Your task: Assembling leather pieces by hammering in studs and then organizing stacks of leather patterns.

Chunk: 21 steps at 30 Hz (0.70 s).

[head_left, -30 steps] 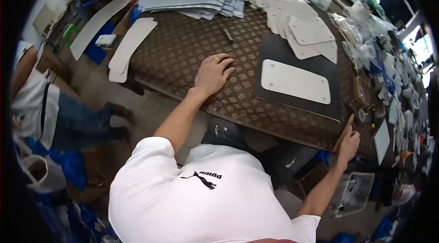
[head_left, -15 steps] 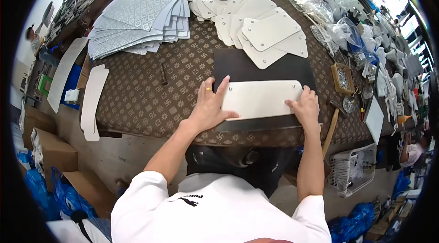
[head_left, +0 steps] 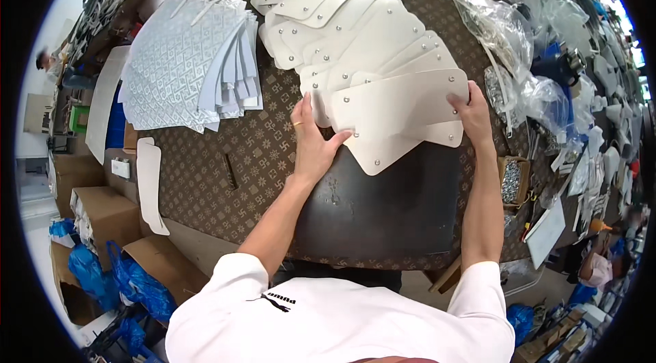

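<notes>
The white panel (head_left: 406, 103) had moved from the black mat (head_left: 389, 206) to the upper-centre pile (head_left: 362, 24), seemingly joining it; left hand (head_left: 316, 148) and right hand (head_left: 476, 118), apart, gripped its ends.

Wht panel (head_left: 403, 106) moved off blk mat (head_left: 389, 209), now over pile (head_left: 369, 38)

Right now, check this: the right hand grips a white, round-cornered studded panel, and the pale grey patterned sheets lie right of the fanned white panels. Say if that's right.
Wrong on one side: the head view shows the pale grey patterned sheets lying left of the fanned white panels. The right hand does grip a white, round-cornered studded panel.
</notes>
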Each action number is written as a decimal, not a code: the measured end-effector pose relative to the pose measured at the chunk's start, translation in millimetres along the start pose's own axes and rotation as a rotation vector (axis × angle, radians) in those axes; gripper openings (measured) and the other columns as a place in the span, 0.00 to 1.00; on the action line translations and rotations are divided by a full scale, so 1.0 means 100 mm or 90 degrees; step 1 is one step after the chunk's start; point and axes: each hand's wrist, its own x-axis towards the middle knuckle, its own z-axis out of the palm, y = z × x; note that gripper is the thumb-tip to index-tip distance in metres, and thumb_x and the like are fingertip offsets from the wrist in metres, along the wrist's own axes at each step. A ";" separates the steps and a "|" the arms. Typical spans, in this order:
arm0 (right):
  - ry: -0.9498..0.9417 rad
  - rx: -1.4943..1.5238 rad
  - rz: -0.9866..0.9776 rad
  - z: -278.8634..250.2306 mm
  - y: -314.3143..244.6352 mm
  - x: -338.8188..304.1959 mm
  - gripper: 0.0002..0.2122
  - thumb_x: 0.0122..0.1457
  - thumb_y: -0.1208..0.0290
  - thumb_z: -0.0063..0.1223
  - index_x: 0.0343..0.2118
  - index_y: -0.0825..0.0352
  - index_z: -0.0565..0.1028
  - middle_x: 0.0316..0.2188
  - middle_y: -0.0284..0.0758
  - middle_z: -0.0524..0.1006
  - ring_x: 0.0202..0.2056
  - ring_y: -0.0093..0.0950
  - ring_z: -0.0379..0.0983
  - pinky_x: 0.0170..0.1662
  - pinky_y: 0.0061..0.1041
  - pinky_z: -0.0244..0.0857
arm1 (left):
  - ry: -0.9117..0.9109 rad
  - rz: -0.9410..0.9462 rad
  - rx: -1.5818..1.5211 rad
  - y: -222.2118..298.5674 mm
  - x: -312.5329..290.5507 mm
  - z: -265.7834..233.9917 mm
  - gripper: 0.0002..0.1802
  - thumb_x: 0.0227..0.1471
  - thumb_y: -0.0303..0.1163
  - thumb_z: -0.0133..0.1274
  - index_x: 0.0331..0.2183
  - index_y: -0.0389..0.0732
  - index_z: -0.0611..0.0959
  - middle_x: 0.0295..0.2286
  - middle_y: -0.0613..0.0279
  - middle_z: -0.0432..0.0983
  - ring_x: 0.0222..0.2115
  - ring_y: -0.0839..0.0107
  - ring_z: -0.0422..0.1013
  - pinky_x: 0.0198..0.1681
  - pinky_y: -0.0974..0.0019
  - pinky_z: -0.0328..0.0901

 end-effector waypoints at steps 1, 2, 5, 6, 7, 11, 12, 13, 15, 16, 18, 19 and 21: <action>0.030 -0.298 -0.070 -0.11 0.09 0.22 0.21 0.60 0.68 0.64 0.54 0.69 0.73 0.50 0.36 0.75 0.48 0.30 0.71 0.53 0.30 0.65 | 0.029 -0.079 0.020 -0.03 0.11 0.15 0.65 0.41 0.41 0.74 0.69 0.38 0.49 0.61 0.37 0.50 0.63 0.41 0.51 0.67 0.47 0.51; 0.066 -0.593 -0.138 -0.18 0.20 0.39 0.28 0.58 0.63 0.67 0.59 0.69 0.70 0.56 0.42 0.73 0.54 0.36 0.70 0.58 0.35 0.64 | 0.053 -0.157 0.040 -0.03 0.19 0.24 0.69 0.39 0.43 0.75 0.69 0.38 0.46 0.63 0.35 0.48 0.64 0.40 0.49 0.67 0.47 0.51; 0.032 -0.504 -0.045 -0.29 0.49 0.77 0.39 0.53 0.57 0.71 0.64 0.69 0.64 0.62 0.47 0.66 0.61 0.43 0.63 0.64 0.39 0.58 | 0.064 -0.272 0.052 0.14 0.38 0.28 0.74 0.37 0.45 0.77 0.69 0.35 0.42 0.65 0.34 0.44 0.66 0.42 0.47 0.69 0.47 0.49; 0.014 -0.458 0.001 -0.27 0.47 0.86 0.45 0.50 0.54 0.73 0.67 0.69 0.61 0.65 0.49 0.63 0.64 0.46 0.60 0.66 0.42 0.56 | 0.070 -0.330 0.059 0.18 0.42 0.26 0.76 0.36 0.46 0.78 0.69 0.34 0.40 0.65 0.34 0.41 0.67 0.43 0.46 0.70 0.48 0.48; 0.010 -0.453 -0.005 -0.25 0.45 0.94 0.45 0.50 0.54 0.73 0.67 0.69 0.61 0.65 0.49 0.63 0.64 0.46 0.60 0.66 0.42 0.56 | 0.077 -0.331 0.063 0.22 0.47 0.24 0.76 0.36 0.46 0.78 0.69 0.34 0.40 0.65 0.34 0.41 0.67 0.43 0.46 0.70 0.48 0.48; -0.033 -0.336 0.027 -0.01 0.25 0.98 0.54 0.44 0.53 0.77 0.70 0.70 0.55 0.65 0.51 0.63 0.65 0.46 0.61 0.67 0.41 0.55 | -0.013 -0.374 -0.025 0.35 0.49 0.19 0.79 0.33 0.41 0.79 0.69 0.36 0.38 0.66 0.34 0.46 0.67 0.43 0.47 0.69 0.48 0.51; -0.050 -0.240 0.104 -0.01 0.21 0.92 0.54 0.42 0.54 0.78 0.69 0.70 0.57 0.64 0.50 0.65 0.63 0.45 0.63 0.66 0.41 0.57 | -0.012 -0.387 -0.116 0.34 0.47 0.19 0.77 0.32 0.38 0.79 0.69 0.36 0.41 0.65 0.36 0.50 0.66 0.46 0.51 0.68 0.49 0.53; -0.067 -0.144 0.178 -0.04 0.17 0.90 0.53 0.41 0.55 0.79 0.68 0.71 0.58 0.62 0.48 0.67 0.61 0.44 0.65 0.64 0.41 0.60 | -0.009 -0.398 -0.209 0.32 0.46 0.21 0.75 0.32 0.35 0.79 0.69 0.36 0.44 0.64 0.38 0.53 0.65 0.48 0.55 0.67 0.51 0.55; -0.087 -0.046 0.259 -0.15 0.09 0.86 0.52 0.39 0.56 0.79 0.66 0.72 0.60 0.61 0.46 0.68 0.59 0.43 0.68 0.63 0.42 0.62 | -0.009 -0.414 -0.297 0.26 0.45 0.18 0.73 0.31 0.32 0.80 0.69 0.36 0.47 0.63 0.40 0.57 0.63 0.51 0.58 0.67 0.52 0.57; -0.153 0.002 0.268 -0.26 0.04 0.84 0.49 0.40 0.59 0.79 0.65 0.71 0.62 0.58 0.44 0.71 0.57 0.42 0.69 0.61 0.41 0.63 | -0.077 -0.434 -0.328 0.21 0.48 0.13 0.70 0.31 0.29 0.79 0.67 0.37 0.51 0.61 0.43 0.60 0.62 0.53 0.60 0.66 0.54 0.59; -0.280 0.099 0.289 -0.47 -0.06 0.77 0.43 0.41 0.65 0.79 0.61 0.70 0.67 0.53 0.41 0.75 0.53 0.39 0.73 0.58 0.38 0.67 | -0.217 -0.475 -0.390 0.15 0.49 0.06 0.63 0.31 0.24 0.78 0.65 0.38 0.58 0.59 0.49 0.65 0.59 0.58 0.65 0.63 0.58 0.62; -0.281 0.102 0.301 -0.52 -0.10 0.68 0.43 0.41 0.65 0.79 0.61 0.70 0.67 0.53 0.41 0.75 0.53 0.39 0.73 0.58 0.38 0.67 | -0.223 -0.487 -0.387 0.18 0.45 0.06 0.63 0.31 0.24 0.78 0.65 0.38 0.58 0.59 0.49 0.65 0.59 0.58 0.65 0.63 0.58 0.62; -0.226 0.137 0.237 -0.60 -0.23 0.42 0.38 0.42 0.71 0.77 0.58 0.69 0.69 0.49 0.38 0.77 0.52 0.36 0.74 0.57 0.36 0.67 | -0.235 -0.431 -0.437 0.36 0.48 0.02 0.56 0.33 0.21 0.76 0.62 0.39 0.63 0.58 0.53 0.67 0.58 0.60 0.66 0.63 0.60 0.63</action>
